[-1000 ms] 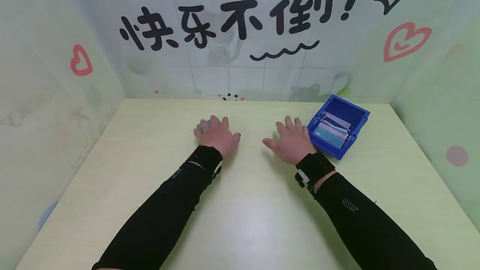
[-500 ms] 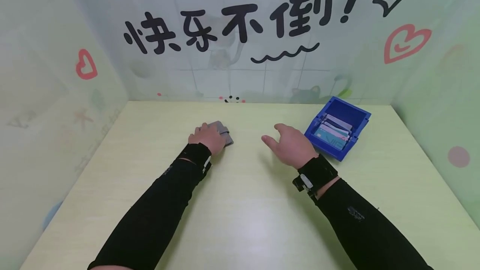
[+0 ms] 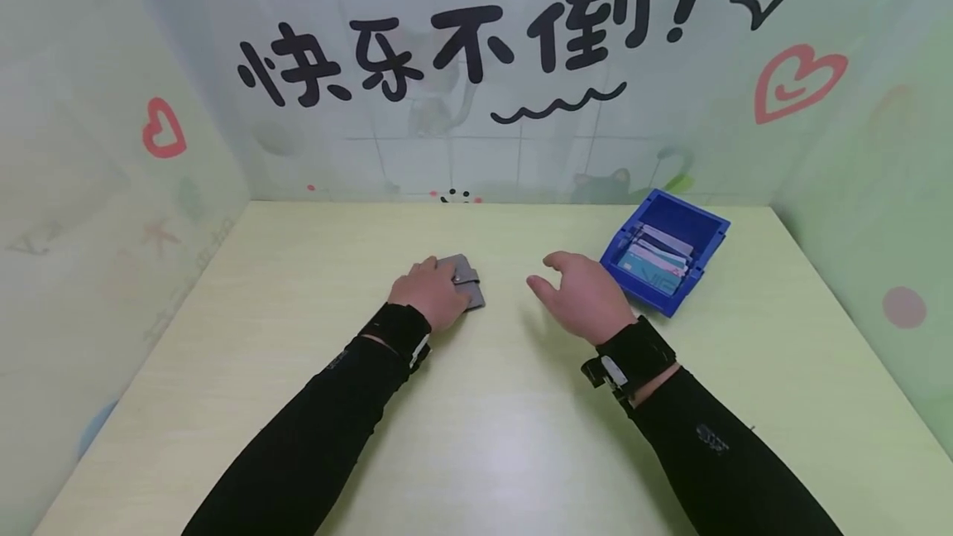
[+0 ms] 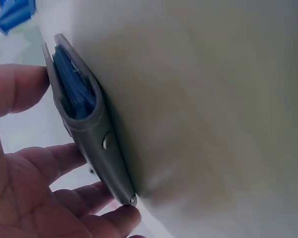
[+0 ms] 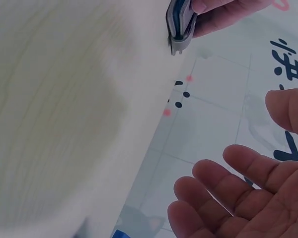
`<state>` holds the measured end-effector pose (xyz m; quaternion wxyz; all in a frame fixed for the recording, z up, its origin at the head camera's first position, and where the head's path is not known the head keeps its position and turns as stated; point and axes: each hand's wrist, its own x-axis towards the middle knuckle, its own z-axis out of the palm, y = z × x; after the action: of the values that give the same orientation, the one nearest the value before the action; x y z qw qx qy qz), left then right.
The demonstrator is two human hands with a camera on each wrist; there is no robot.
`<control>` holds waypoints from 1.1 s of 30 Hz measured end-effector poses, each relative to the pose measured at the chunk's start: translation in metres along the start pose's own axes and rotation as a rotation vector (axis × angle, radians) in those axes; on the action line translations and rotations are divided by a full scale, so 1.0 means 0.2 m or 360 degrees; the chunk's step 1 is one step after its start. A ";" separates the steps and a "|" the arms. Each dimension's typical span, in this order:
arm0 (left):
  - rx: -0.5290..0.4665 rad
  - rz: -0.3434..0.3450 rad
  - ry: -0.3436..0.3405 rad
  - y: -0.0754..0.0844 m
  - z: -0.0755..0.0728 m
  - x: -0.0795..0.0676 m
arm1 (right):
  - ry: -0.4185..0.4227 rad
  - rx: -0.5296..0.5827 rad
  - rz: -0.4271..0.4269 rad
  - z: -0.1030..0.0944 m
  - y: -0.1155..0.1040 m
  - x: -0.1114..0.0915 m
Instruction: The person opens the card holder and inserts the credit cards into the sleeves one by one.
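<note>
A grey card holder (image 3: 467, 278) with a snap strap lies on the table, left of centre. My left hand (image 3: 430, 294) holds it from its left side, thumb and fingers curled about it. The left wrist view looks at the holder's edge (image 4: 107, 158), with blue sleeves or cards (image 4: 74, 87) between its covers. My right hand (image 3: 584, 298) hovers above the table to the right, holding nothing. Its fingers are loosely bent and the thumb stands apart, as the right wrist view confirms. An opened blue box (image 3: 681, 217) filled with several cards (image 3: 653, 261) sits just beyond the right hand.
The pale wooden table (image 3: 476, 420) meets a printed cloth backdrop (image 3: 476, 164) at its rear edge. Cloth walls also close off the left and right sides. The blue box is near the table's back right corner.
My left hand has gone from lying spread over the card holder to gripping its left side, and the holder has shifted right and nearer. The right hand's fingers have bent; the blue box stays put.
</note>
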<state>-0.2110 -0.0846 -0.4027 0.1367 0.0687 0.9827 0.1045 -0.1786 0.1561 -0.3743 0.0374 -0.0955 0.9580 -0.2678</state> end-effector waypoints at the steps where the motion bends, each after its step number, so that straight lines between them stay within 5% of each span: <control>1: 0.0010 0.0024 0.0005 0.02 0.01 -0.01 | 0.0010 0.0003 -0.0007 0.00 0.00 0.00; 11: 0.0055 0.0216 0.0020 0.15 0.06 -0.12 | 0.0003 -0.0035 -0.0078 0.03 -0.02 -0.02; 24: 0.0240 0.0526 0.0043 0.25 0.09 -0.28 | -0.0187 -0.0335 -0.0298 0.03 -0.07 -0.13; 33: 0.0328 0.0574 0.0121 0.27 0.12 -0.32 | -0.0259 -0.0349 -0.0358 0.08 -0.07 -0.17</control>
<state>-0.1379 -0.0380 -0.3959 0.0708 0.2531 0.9644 0.0288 -0.1403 0.1431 -0.3789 0.0741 -0.2269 0.9586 -0.1556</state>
